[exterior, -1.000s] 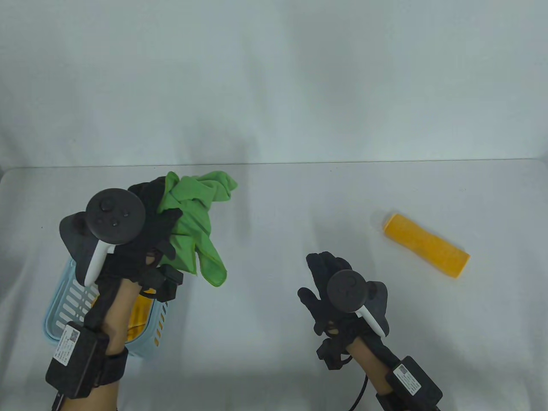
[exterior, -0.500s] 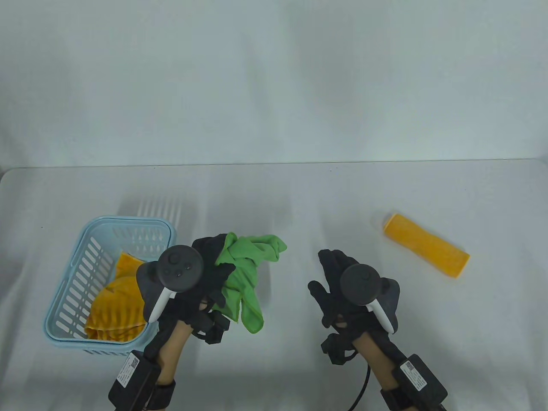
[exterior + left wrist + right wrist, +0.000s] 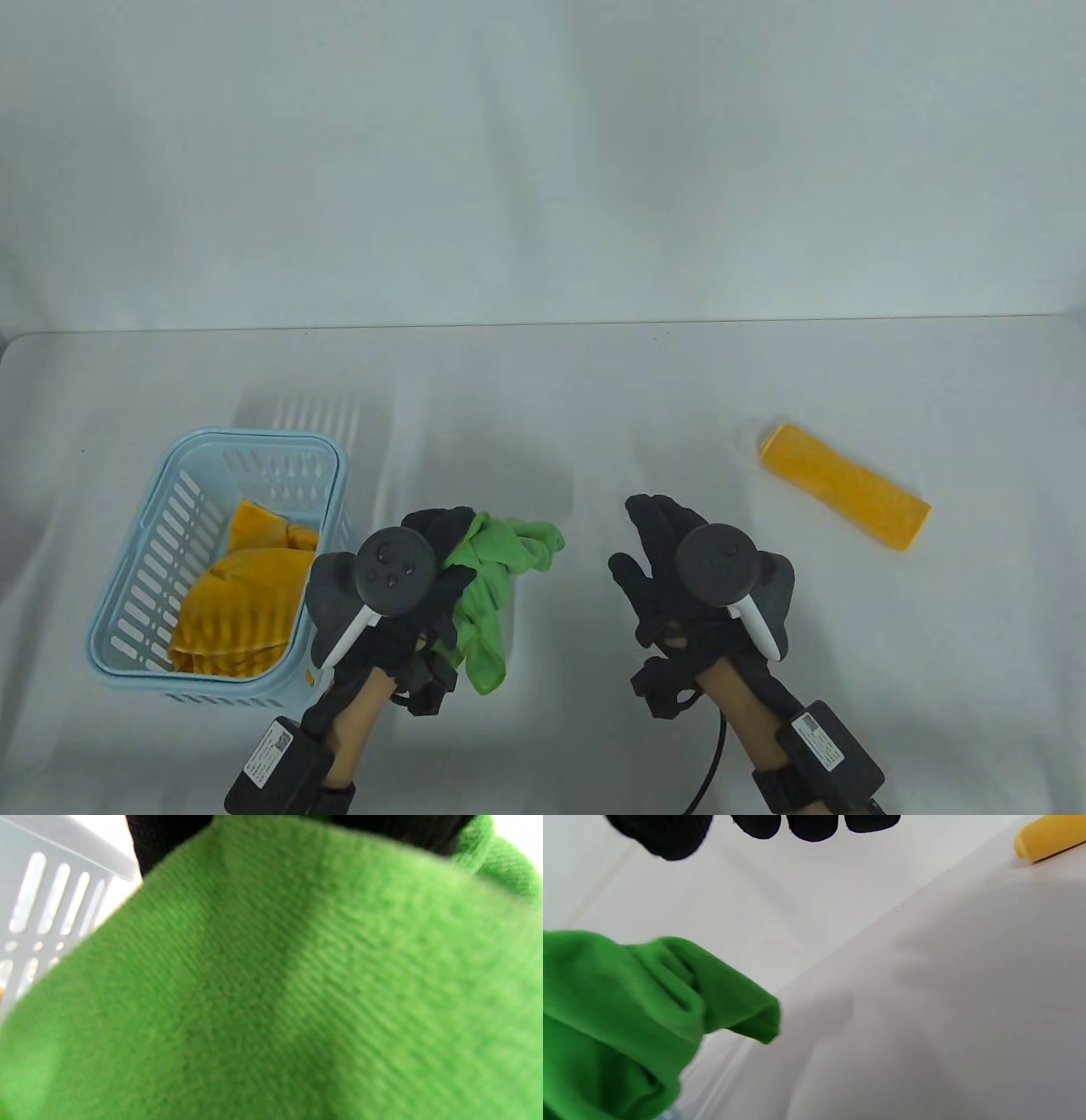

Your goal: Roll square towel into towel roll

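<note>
My left hand (image 3: 428, 564) grips a crumpled green towel (image 3: 492, 586) and holds it above the table, just right of the basket. The green towel fills the left wrist view (image 3: 297, 984) and shows at the left of the right wrist view (image 3: 628, 1005). My right hand (image 3: 657, 552) is open and empty, fingers spread, to the right of the towel and apart from it. Its fingertips (image 3: 810, 825) hang in at the top of the right wrist view.
A light blue slotted basket (image 3: 144, 577) stands at the left with a crumpled yellow towel (image 3: 237, 603) inside. A rolled yellow towel (image 3: 844, 486) lies at the right, also seen in the right wrist view (image 3: 1050, 836). The white table (image 3: 594, 407) ends at a white wall.
My left hand carried the green towel from above the basket to the right and toward the front, lower over the table. The basket came into full view. My right hand barely moved.
</note>
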`<state>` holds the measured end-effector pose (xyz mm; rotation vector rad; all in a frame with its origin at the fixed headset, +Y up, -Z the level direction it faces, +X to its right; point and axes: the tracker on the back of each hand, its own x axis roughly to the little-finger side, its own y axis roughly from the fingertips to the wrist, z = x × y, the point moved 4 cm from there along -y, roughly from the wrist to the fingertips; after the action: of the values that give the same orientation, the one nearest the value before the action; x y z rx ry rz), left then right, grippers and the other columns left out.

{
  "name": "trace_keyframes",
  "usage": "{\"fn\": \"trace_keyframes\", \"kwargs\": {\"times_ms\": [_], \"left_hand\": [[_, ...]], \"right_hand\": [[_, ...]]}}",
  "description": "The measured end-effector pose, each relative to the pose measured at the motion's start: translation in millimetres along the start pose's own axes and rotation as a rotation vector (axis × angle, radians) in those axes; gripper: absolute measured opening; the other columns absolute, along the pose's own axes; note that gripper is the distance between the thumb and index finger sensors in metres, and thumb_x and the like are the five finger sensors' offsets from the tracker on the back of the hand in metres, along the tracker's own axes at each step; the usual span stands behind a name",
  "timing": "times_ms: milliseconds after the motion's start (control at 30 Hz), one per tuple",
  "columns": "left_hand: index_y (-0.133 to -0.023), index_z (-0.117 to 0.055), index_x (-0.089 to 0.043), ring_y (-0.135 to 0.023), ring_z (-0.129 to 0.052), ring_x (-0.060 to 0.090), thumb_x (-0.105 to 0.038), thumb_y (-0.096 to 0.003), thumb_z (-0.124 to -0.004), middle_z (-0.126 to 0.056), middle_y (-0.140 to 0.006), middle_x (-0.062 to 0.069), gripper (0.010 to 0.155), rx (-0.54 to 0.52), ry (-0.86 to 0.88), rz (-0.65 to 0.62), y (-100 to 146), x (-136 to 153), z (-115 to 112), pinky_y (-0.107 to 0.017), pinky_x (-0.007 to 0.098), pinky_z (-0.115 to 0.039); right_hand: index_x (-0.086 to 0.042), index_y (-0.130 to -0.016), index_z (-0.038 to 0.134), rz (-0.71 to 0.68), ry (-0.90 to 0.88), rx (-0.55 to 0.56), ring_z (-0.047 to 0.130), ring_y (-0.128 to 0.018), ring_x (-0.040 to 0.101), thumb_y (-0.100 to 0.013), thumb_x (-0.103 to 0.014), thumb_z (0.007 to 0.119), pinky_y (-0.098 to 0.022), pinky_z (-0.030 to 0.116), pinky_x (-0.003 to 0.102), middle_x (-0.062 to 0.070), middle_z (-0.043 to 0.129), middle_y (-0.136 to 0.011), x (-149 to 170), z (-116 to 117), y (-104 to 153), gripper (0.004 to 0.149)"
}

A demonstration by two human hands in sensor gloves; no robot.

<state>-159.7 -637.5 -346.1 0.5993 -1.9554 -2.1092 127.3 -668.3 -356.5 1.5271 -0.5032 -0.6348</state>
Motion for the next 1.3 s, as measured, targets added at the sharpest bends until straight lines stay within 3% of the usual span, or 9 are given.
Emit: {"fn": "trace_keyframes", "kwargs": {"times_ms": [367,600,933,1200,1300], "left_hand": [[-0.095,-0.069,-0.036,-0.079,-0.094,0.024,-0.035,-0.0370,-0.086,-0.074,-0.099,-0.006,0.060,0.093,-0.102,-0.146,1,-41,-30,-0.066,0.046,-0.076],[-0.095,-0.068,-0.036,-0.080,-0.094,0.023,-0.036,-0.0368,-0.086,-0.074,-0.099,-0.006,0.061,0.114,-0.152,-0.189,2,-57,-41,-0.066,0.046,-0.076],[-0.096,-0.067,-0.035,-0.080,-0.093,0.023,-0.036,-0.0368,-0.086,-0.073,-0.100,-0.006,0.062,0.148,-0.170,-0.193,0,-59,-50,-0.066,0.046,-0.076],[-0.106,-0.047,-0.031,-0.083,-0.090,0.018,-0.039,-0.0374,-0.085,-0.065,-0.104,-0.006,0.079,0.128,-0.177,-0.152,-6,-56,-56,-0.068,0.043,-0.075],[-0.107,-0.042,-0.029,-0.084,-0.088,0.017,-0.039,-0.0372,-0.085,-0.061,-0.105,-0.004,0.083,0.136,-0.165,-0.135,-8,-54,-59,-0.068,0.043,-0.075]], "right_hand": [[-0.037,-0.094,0.054,-0.252,-0.039,-0.039,0.061,-0.100,0.032,-0.035,-0.046,0.079,-0.071,0.053,0.059,-0.007,0.062,-0.102,-58,4,9,0.064],[-0.035,-0.084,0.064,-0.257,0.035,-0.064,0.070,-0.093,0.029,-0.034,-0.041,0.085,-0.069,0.057,0.058,-0.007,0.073,-0.090,-63,14,8,0.055],[-0.034,-0.076,0.072,-0.251,0.056,-0.054,0.076,-0.088,0.028,-0.035,-0.039,0.083,-0.067,0.061,0.056,-0.007,0.079,-0.082,-63,21,5,0.043],[-0.036,-0.076,0.071,-0.233,-0.035,-0.037,0.081,-0.086,0.028,-0.037,-0.037,0.080,-0.066,0.064,0.056,-0.007,0.079,-0.089,-59,15,1,0.040],[-0.037,-0.075,0.071,-0.227,-0.080,-0.049,0.088,-0.080,0.027,-0.037,-0.035,0.080,-0.064,0.067,0.055,-0.006,0.086,-0.084,-61,14,-2,0.040]]}}
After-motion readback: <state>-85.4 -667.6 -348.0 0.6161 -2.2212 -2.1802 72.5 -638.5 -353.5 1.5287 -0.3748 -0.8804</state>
